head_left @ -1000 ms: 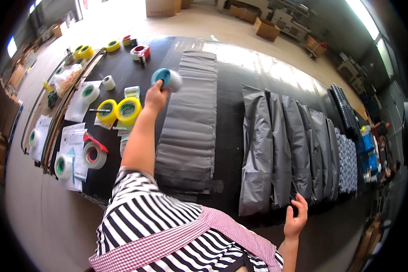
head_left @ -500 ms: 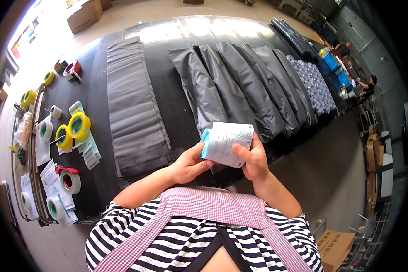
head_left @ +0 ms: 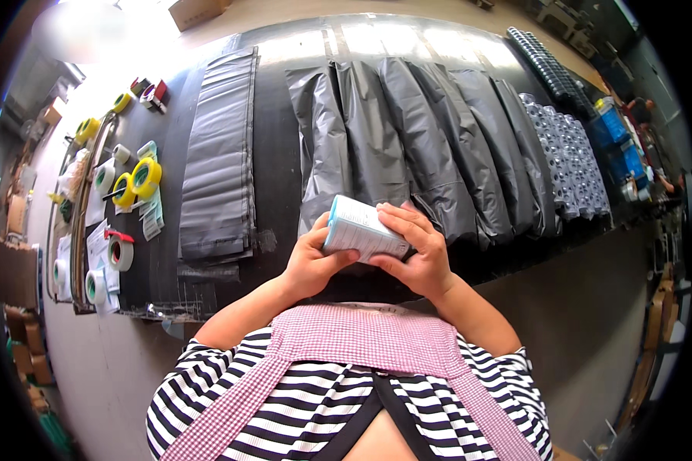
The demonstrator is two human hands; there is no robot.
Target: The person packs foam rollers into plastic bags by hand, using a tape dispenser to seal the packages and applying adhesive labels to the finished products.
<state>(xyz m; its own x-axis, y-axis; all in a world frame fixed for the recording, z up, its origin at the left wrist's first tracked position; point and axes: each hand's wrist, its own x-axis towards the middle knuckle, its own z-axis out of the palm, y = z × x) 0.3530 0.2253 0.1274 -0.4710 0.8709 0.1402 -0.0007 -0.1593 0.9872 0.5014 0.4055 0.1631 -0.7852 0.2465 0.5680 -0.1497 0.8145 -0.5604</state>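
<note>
Both hands hold a thick stack of white printed labels (head_left: 367, 230) with a light blue edge, just in front of my chest above the table's near edge. My left hand (head_left: 315, 250) grips its left end, thumb along the near side. My right hand (head_left: 419, 244) is closed round the right end, fingers over the top and thumb on the near side. Just beyond lie grey plastic bags (head_left: 373, 131), overlapping in a row. To the left rests a flat pile of grey plastic bags (head_left: 219, 154).
Tape rolls (head_left: 146, 177), label strips and paper sheets (head_left: 100, 250) lie by a metal rail at the table's left. Bubble wrap (head_left: 565, 161) and a dark roll (head_left: 546, 65) are at the right. People work far right, beside blue containers (head_left: 630, 157).
The label stack has tilted, and my right hand has shifted its fingers from underneath onto its top. My view has turned, so the table appears shifted right and the left side shows more.
</note>
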